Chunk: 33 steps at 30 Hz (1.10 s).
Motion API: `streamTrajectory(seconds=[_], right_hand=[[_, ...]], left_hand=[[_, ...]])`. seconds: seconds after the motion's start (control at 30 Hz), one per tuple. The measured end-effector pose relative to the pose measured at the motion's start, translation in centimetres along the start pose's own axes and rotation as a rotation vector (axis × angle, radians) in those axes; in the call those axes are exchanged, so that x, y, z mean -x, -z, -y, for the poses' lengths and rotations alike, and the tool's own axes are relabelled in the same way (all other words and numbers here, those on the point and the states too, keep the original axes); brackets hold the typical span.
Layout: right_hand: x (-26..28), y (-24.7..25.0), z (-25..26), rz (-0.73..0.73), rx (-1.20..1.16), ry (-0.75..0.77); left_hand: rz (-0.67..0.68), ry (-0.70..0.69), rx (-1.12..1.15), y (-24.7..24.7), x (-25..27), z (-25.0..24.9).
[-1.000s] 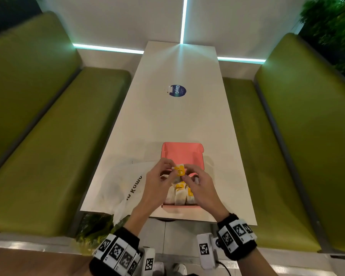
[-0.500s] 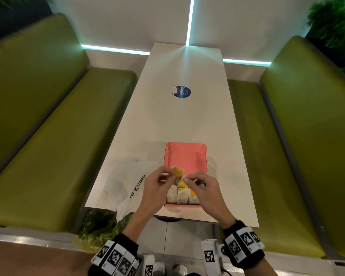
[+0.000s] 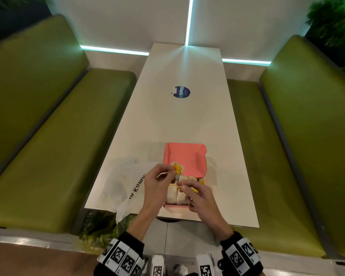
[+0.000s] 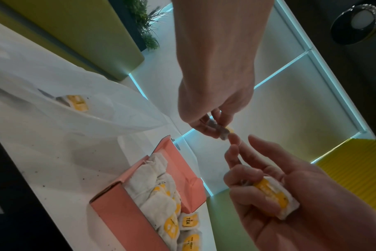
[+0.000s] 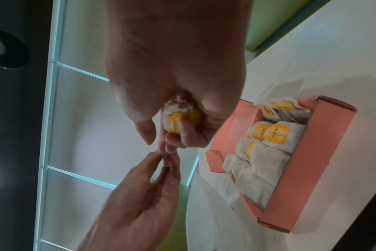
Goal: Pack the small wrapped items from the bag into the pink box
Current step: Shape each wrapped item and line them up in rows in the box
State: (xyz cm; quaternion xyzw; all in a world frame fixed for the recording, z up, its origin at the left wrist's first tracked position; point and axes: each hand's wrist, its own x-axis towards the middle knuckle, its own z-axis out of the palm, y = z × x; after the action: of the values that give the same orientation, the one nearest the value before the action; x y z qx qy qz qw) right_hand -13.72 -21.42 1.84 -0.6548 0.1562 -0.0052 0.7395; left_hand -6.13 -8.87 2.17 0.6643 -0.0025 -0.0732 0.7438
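The open pink box [image 3: 184,155] sits at the table's near edge, holding several white tea bags [image 3: 172,194] with yellow tags. Just above the box's left side, my left hand [image 3: 172,172] pinches one tea bag [image 3: 177,168] by its edge; the same bag [image 4: 222,131] shows in the left wrist view. My right hand [image 3: 184,186] hovers over the box with its fingers curled round another tea bag [image 5: 178,118] with a yellow tag. The two hands' fingertips almost meet. Left of the box lies the white plastic bag [image 3: 124,180], with one tea bag [image 4: 77,102] showing through it.
The long white table [image 3: 183,120] runs away from me with a round blue sticker [image 3: 181,92] on it. Green benches [image 3: 58,146] stand along both sides. Green leaves [image 3: 100,228] show below the table's near left corner.
The hands were together on one yellow-tagged item above the box. They have drawn slightly apart and lower, each now with its own tea bag.
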Motion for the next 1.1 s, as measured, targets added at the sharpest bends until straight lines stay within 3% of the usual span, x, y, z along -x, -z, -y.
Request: streamTrajectory(seconds=[0.23,0.53,0.67,0.83,1.1], right_hand=[[0.1,0.1,0.0,-0.045,0.09,0.025],[-0.4,0.7,0.6,-0.042,0.356,0.19],[-0.5,0.6,0.5,-0.074,0.323,0.156],[-0.4,0.0,1.0,-0.043,0.107,-0.035],[-0.3,-0.3,1.6,-0.024,0.081,-0.061]], left_hand=[[0.067,0.056,0.051,-0.1,0.3,-0.2],[0.344,0.008,-0.096,1.4,-0.7,-0.5],[0.295,0.05,-0.01,1.3,-0.7,-0.5],[0.206,0.118,0.128,0.9,-0.7,-0.1],[0.182,0.061,0.036,0.6,-0.6,-0.5]])
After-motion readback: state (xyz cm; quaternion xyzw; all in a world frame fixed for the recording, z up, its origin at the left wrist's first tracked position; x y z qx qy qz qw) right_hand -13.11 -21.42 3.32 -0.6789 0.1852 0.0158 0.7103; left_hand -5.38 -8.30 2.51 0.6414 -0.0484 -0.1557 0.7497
